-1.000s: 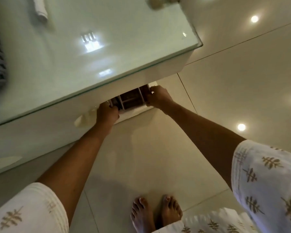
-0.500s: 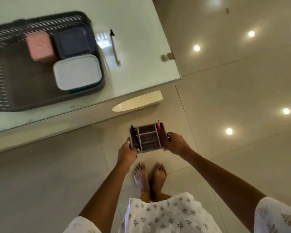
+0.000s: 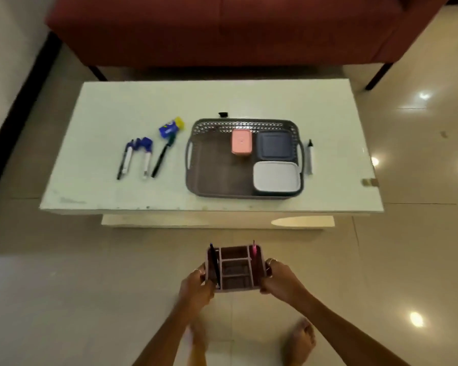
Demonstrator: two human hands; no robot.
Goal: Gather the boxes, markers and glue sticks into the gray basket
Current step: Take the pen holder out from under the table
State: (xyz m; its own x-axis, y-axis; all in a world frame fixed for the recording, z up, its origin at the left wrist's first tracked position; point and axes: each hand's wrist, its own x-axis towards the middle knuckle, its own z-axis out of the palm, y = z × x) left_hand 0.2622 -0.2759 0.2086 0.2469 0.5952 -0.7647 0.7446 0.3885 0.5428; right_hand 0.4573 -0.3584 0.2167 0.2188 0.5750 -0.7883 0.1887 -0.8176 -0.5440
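The gray basket (image 3: 214,167) sits on the white table (image 3: 117,109), right of centre. Inside it lie a pink box (image 3: 241,142), a dark blue box (image 3: 275,147) and a white box (image 3: 276,178). One marker (image 3: 309,157) lies just right of the basket. Left of it lie two blue-capped markers (image 3: 136,158), a black pen (image 3: 161,158) and a blue and yellow glue stick (image 3: 171,127). In front of the table, my left hand (image 3: 196,287) and my right hand (image 3: 282,278) hold a pink divided organizer (image 3: 236,268) by its sides, with a dark pen and a pink pen standing in it.
A red sofa (image 3: 222,27) stands behind the table. A small black object (image 3: 223,114) lies behind the basket. A lower shelf (image 3: 169,220) shows under the tabletop. Glossy floor tiles surround the table, and my bare feet are below my arms.
Both hands drew the organizer out from the shelf under the table and carried it back toward me. The view rose from the table's corner to the whole tabletop.
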